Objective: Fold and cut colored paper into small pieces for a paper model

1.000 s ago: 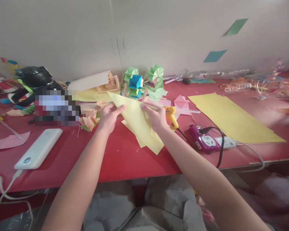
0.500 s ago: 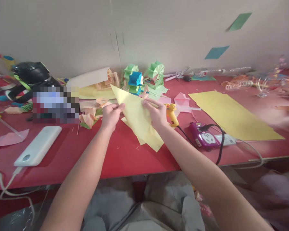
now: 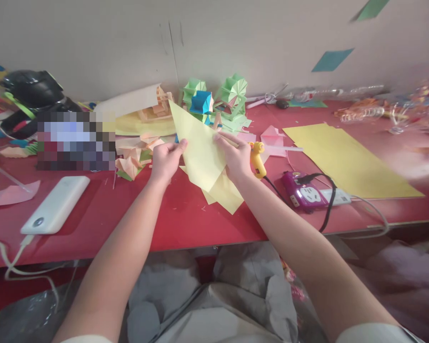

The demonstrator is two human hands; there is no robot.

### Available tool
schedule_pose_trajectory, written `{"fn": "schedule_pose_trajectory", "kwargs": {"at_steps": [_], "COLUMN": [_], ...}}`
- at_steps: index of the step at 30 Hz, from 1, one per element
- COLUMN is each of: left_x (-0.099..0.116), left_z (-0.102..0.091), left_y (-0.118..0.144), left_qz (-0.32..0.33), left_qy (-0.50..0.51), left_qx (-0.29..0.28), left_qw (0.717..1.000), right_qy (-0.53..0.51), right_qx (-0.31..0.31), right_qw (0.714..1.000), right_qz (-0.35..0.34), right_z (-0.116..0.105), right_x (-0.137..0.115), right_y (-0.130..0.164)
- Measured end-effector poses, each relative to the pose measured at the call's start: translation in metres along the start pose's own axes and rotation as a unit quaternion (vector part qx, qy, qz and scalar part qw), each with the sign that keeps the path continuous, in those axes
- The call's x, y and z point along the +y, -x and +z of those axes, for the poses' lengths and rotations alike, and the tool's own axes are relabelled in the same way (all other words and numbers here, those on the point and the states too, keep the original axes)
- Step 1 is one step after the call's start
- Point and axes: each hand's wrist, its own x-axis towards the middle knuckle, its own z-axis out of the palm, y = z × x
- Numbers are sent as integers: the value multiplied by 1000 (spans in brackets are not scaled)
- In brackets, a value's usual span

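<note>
Between my two hands a pale yellow sheet of paper (image 3: 202, 157) is held up at a slant, one corner pointing to the upper left. My left hand (image 3: 167, 162) pinches its left edge, thumb on top. On the right edge, my right hand (image 3: 235, 155) grips it with the thumb on its face. Other yellow paper (image 3: 226, 193) lies on the red table just below the held sheet. Behind stand folded green paper shapes (image 3: 233, 90) and a blue folded paper piece (image 3: 201, 102). A yellow glue gun (image 3: 259, 159) lies beside my right hand.
A purple power socket (image 3: 305, 193) with a black cord sits to the right, near larger yellow sheets (image 3: 346, 162). On the left are a white power bank (image 3: 56, 205) with a cable and crumpled peach paper (image 3: 130, 164). The table's front edge runs close to my lap.
The held sheet has opened out and tilted, showing more of its face. Both hands keep their hold. The whole view has shifted slightly downward, so the table appears higher.
</note>
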Motion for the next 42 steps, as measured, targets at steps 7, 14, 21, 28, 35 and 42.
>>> {"fn": "schedule_pose_trajectory", "kwargs": {"at_steps": [7, 14, 21, 28, 35, 42], "left_x": [0, 2, -10, -5, 1, 5], "left_z": [2, -14, -13, -24, -37, -29], "left_y": [-4, -9, -14, -15, -14, -7], "left_qz": [-28, 82, 61, 62, 89, 41], "left_qy": [25, -133, -63, -214, -213, -169], "left_qx": [10, 44, -34, 5, -84, -211], "left_qw": [999, 987, 996, 975, 969, 962], "right_qy": [-10, -17, -7, -22, -31, -5], "right_qx": [-8, -25, -6, -41, -155, -153], "right_qw": [1000, 999, 1000, 999, 982, 983], "right_qz": [-7, 29, -5, 18, 107, 101], "right_z": [2, 6, 6, 5, 2, 1], "right_x": [-1, 0, 2, 0, 1, 2], "right_y": [4, 8, 8, 9, 4, 8]}}
